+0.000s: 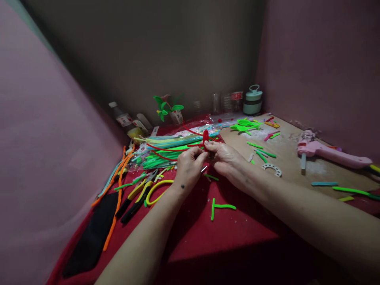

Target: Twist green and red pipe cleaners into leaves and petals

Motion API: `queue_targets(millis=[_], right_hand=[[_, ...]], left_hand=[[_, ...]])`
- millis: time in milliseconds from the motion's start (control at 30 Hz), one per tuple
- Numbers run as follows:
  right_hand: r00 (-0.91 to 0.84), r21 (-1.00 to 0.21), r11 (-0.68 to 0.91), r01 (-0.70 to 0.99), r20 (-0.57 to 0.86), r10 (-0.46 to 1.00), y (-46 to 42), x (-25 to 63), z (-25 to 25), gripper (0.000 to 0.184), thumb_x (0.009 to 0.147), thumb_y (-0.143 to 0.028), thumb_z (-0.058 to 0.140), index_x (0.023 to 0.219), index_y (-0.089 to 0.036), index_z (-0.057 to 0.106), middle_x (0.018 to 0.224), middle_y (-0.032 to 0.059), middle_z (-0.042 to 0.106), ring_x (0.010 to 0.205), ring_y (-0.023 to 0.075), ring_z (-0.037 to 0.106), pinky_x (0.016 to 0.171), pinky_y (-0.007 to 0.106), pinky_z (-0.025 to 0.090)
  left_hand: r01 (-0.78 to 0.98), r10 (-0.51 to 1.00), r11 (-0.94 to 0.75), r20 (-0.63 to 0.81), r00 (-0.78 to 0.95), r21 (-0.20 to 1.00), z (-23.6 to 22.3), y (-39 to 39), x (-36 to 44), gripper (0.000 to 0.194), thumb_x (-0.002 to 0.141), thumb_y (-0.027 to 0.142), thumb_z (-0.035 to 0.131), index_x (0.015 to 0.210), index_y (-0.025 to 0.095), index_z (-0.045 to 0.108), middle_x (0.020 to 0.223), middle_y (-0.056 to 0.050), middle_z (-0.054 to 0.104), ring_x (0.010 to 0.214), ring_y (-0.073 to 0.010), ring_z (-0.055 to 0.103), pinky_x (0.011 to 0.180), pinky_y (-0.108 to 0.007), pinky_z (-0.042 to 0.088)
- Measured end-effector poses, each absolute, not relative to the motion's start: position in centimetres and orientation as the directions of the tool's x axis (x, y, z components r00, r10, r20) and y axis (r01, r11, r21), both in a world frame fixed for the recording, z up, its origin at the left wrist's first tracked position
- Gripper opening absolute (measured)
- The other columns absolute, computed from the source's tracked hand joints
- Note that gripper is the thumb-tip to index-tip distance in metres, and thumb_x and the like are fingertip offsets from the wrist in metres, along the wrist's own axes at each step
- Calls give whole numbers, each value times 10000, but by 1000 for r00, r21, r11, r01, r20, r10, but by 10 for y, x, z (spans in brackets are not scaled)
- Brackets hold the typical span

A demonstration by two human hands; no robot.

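Both hands meet above the middle of the table, working on red pipe cleaners (pixel 206 136) bent into a narrow upright loop. My left hand (pixel 191 164) is closed, its thumb and forefinger pinching the red strands low down. My right hand (pixel 224 158) is closed too, with thumb and fingertips on the base of the loop. Long loose red ends stick out to the left and up from the fingers. The exact grip points are partly hidden by the fingers. Behind the hands lie plastic packs of green, blue and yellow pipe cleaners (pixel 160 156).
Yellow-black pliers (pixel 139 196) and yellow-handled scissors (pixel 154 192) lie left, beside orange pipe cleaners (pixel 118 198) and a black flat piece (pixel 92 233). A pink glue gun (pixel 332 152) rests on a brown board (pixel 285 146) at right. Bottles, a pipe-cleaner plant (pixel 169 107) and a lidded cup (pixel 253 101) stand behind.
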State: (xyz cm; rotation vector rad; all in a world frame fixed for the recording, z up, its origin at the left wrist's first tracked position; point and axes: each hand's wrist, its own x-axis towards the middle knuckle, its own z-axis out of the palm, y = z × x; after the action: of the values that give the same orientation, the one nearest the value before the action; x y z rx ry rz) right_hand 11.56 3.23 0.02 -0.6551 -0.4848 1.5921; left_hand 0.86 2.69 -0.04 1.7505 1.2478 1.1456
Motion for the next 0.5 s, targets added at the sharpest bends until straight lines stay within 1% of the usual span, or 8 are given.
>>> queue_targets(millis=[33,100,167,233,300,367,433,500], right_hand=[[-57,-634,-147,-759,-160,985,32,115,0,165,735,-61,549,603,-156,518,514,-24,533,480,88,469,503,223,386],[-82,-602,-200,-773,-218,973,31,113,1,170,759,-67,535,618,-157,504,502,-30,516,453,82,454,482,218,377],[-127,-610,-252,-751,-241,962,30,113,1,178,802,-112,505,636,-170,479,471,-38,483,407,88,422,443,228,356],[-173,-633,-312,-708,-272,947,28,114,2,185,832,-161,475,650,-184,457,444,-43,452,368,97,386,408,237,330],[-197,-652,-346,-675,-292,936,27,115,3,179,842,-193,468,664,-192,454,434,-46,439,352,98,365,393,236,311],[-167,-666,-323,-673,-290,943,27,116,3,181,834,-193,481,655,-192,456,431,-49,431,351,90,351,388,229,286],[-98,-667,-277,-691,-293,951,29,115,3,205,812,-168,505,614,-185,454,443,-47,433,368,80,349,393,228,267],[-13,-666,-216,-714,-296,955,32,113,1,226,762,-115,543,564,-174,450,465,-44,445,406,72,370,419,230,284]], left_hand=[[295,970,-236,203,137,926,0,25,10,151,663,270,632,591,142,595,521,23,541,489,-78,453,496,-208,357],[139,989,-22,1,149,990,5,21,12,160,654,261,629,577,145,551,444,47,458,391,-58,367,401,-201,283],[-31,963,180,-170,211,983,11,18,13,140,618,222,637,586,145,525,431,55,428,355,-51,330,349,-194,229],[-145,934,282,-237,266,949,14,16,15,133,579,180,648,606,136,526,469,45,455,365,-49,350,330,-185,225],[-183,932,286,-228,282,941,13,15,16,145,572,177,661,639,128,542,509,34,486,380,-50,373,326,-181,238],[-142,947,219,-175,268,965,8,15,17,152,605,222,663,651,137,546,511,37,493,371,-51,370,329,-186,242],[-35,965,95,-83,250,995,1,16,19,157,663,276,633,637,152,539,484,48,476,365,-52,359,347,-191,243],[122,974,-99,71,217,988,-5,15,20,163,700,278,598,609,159,534,479,50,472,396,-57,376,392,-193,276]])
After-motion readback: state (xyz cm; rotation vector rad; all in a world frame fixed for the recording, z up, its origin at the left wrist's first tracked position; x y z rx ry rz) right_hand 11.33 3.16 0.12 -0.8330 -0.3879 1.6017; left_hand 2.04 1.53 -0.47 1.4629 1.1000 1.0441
